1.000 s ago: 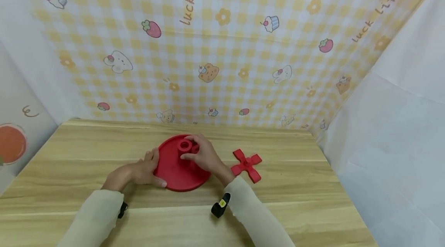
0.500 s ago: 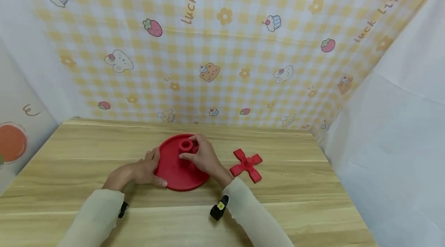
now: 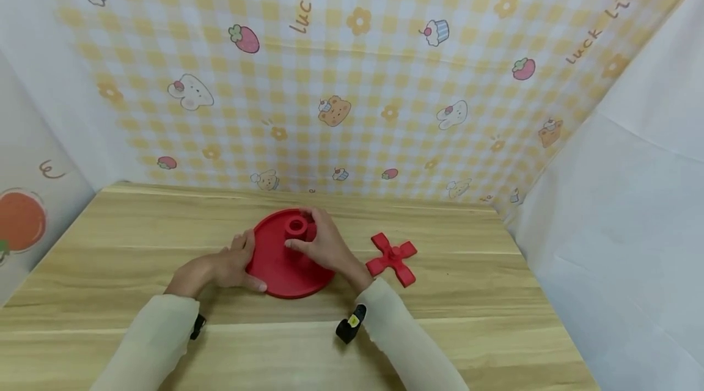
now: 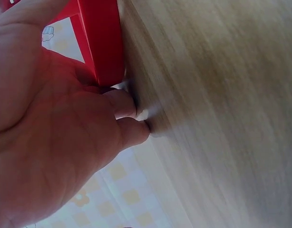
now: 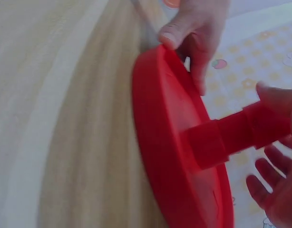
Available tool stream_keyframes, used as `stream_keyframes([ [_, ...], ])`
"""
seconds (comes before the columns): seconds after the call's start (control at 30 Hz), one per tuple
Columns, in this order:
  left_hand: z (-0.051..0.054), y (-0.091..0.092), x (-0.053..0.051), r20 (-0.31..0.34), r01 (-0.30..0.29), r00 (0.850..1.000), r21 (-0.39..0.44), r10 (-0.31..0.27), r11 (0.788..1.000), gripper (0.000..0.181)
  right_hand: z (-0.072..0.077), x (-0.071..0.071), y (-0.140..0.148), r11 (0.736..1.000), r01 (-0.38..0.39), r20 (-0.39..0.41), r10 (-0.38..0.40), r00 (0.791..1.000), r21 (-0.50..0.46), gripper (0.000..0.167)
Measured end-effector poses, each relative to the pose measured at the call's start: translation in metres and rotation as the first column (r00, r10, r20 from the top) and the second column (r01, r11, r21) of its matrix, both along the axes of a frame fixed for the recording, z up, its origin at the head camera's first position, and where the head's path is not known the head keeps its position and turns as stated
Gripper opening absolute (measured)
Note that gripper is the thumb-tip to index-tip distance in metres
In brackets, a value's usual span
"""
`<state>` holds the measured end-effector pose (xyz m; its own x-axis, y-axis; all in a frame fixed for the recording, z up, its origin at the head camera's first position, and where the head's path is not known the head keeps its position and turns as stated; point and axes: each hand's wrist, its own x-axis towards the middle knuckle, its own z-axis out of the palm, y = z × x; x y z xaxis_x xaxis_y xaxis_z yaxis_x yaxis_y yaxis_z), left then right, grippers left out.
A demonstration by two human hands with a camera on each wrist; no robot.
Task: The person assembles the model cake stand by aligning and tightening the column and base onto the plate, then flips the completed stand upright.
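Observation:
A red round plate with a raised rim (image 3: 275, 270) lies on the wooden table. From its middle rises a stepped red post with a ring-shaped, hollow top (image 3: 296, 227). My left hand (image 3: 228, 269) holds the plate's left edge, thumb at the front and fingers farther back. In the left wrist view two fingertips (image 4: 134, 130) come down to the tabletop beside the red rim (image 4: 105, 42). My right hand (image 3: 330, 249) grips the post's upper part between thumb and fingers. The right wrist view shows the post's lower section (image 5: 208, 142) standing on the plate.
Right of the plate lies a red four-armed cross piece (image 3: 393, 258) with a short central peg. The wooden tabletop (image 3: 467, 299) ends at a yellow-checked cloth wall (image 3: 357, 73). White cloth (image 3: 621, 226) hangs on the right side.
The head view has tipped slightly, so everything shifts a little. Both hands keep their places on the plate and the post, and the cross piece has not moved.

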<state>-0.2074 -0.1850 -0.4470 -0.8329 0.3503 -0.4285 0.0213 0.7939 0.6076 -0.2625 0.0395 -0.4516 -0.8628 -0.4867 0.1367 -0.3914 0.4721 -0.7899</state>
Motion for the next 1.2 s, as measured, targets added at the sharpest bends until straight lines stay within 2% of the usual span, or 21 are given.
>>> stream_keyframes([
  [0.17, 0.001, 0.0, -0.001, -0.005, 0.002, 1.0, -0.005, -0.002, 1.0, 0.127, 0.005, -0.005, 0.006, 0.992, -0.126, 0.046, 0.126, 0.991, -0.01, 0.057],
  [0.33, 0.0, -0.001, 0.0, -0.006, 0.002, 1.0, -0.01, -0.002, 1.0, 0.128, 0.005, -0.006, 0.007, 0.987, -0.163, 0.054, 0.162, 0.985, 0.011, 0.055],
  [0.6, -0.001, -0.001, 0.002, -0.009, 0.0, 1.0, -0.018, 0.0, 1.0, 0.127, 0.005, -0.004, 0.003, 0.99, -0.131, 0.0, 0.131, 0.991, 0.054, 0.05],
  [0.87, 0.0, 0.0, 0.002, 0.0, -0.004, 1.0, -0.007, 0.004, 1.0, 0.127, 0.001, 0.002, 0.0, 0.996, -0.057, -0.041, 0.06, 0.997, 0.069, 0.046],
  [1.1, 0.0, 0.0, 0.002, -0.009, 0.004, 1.0, 0.003, -0.004, 1.0, 0.127, -0.002, 0.008, -0.004, 0.999, 0.026, -0.016, -0.026, 1.0, 0.035, 0.044],
  [1.2, -0.001, 0.0, 0.001, -0.013, 0.006, 1.0, -0.002, -0.006, 1.0, 0.127, -0.004, 0.009, -0.006, 0.999, 0.043, -0.035, -0.042, 0.998, 0.018, 0.043],
])
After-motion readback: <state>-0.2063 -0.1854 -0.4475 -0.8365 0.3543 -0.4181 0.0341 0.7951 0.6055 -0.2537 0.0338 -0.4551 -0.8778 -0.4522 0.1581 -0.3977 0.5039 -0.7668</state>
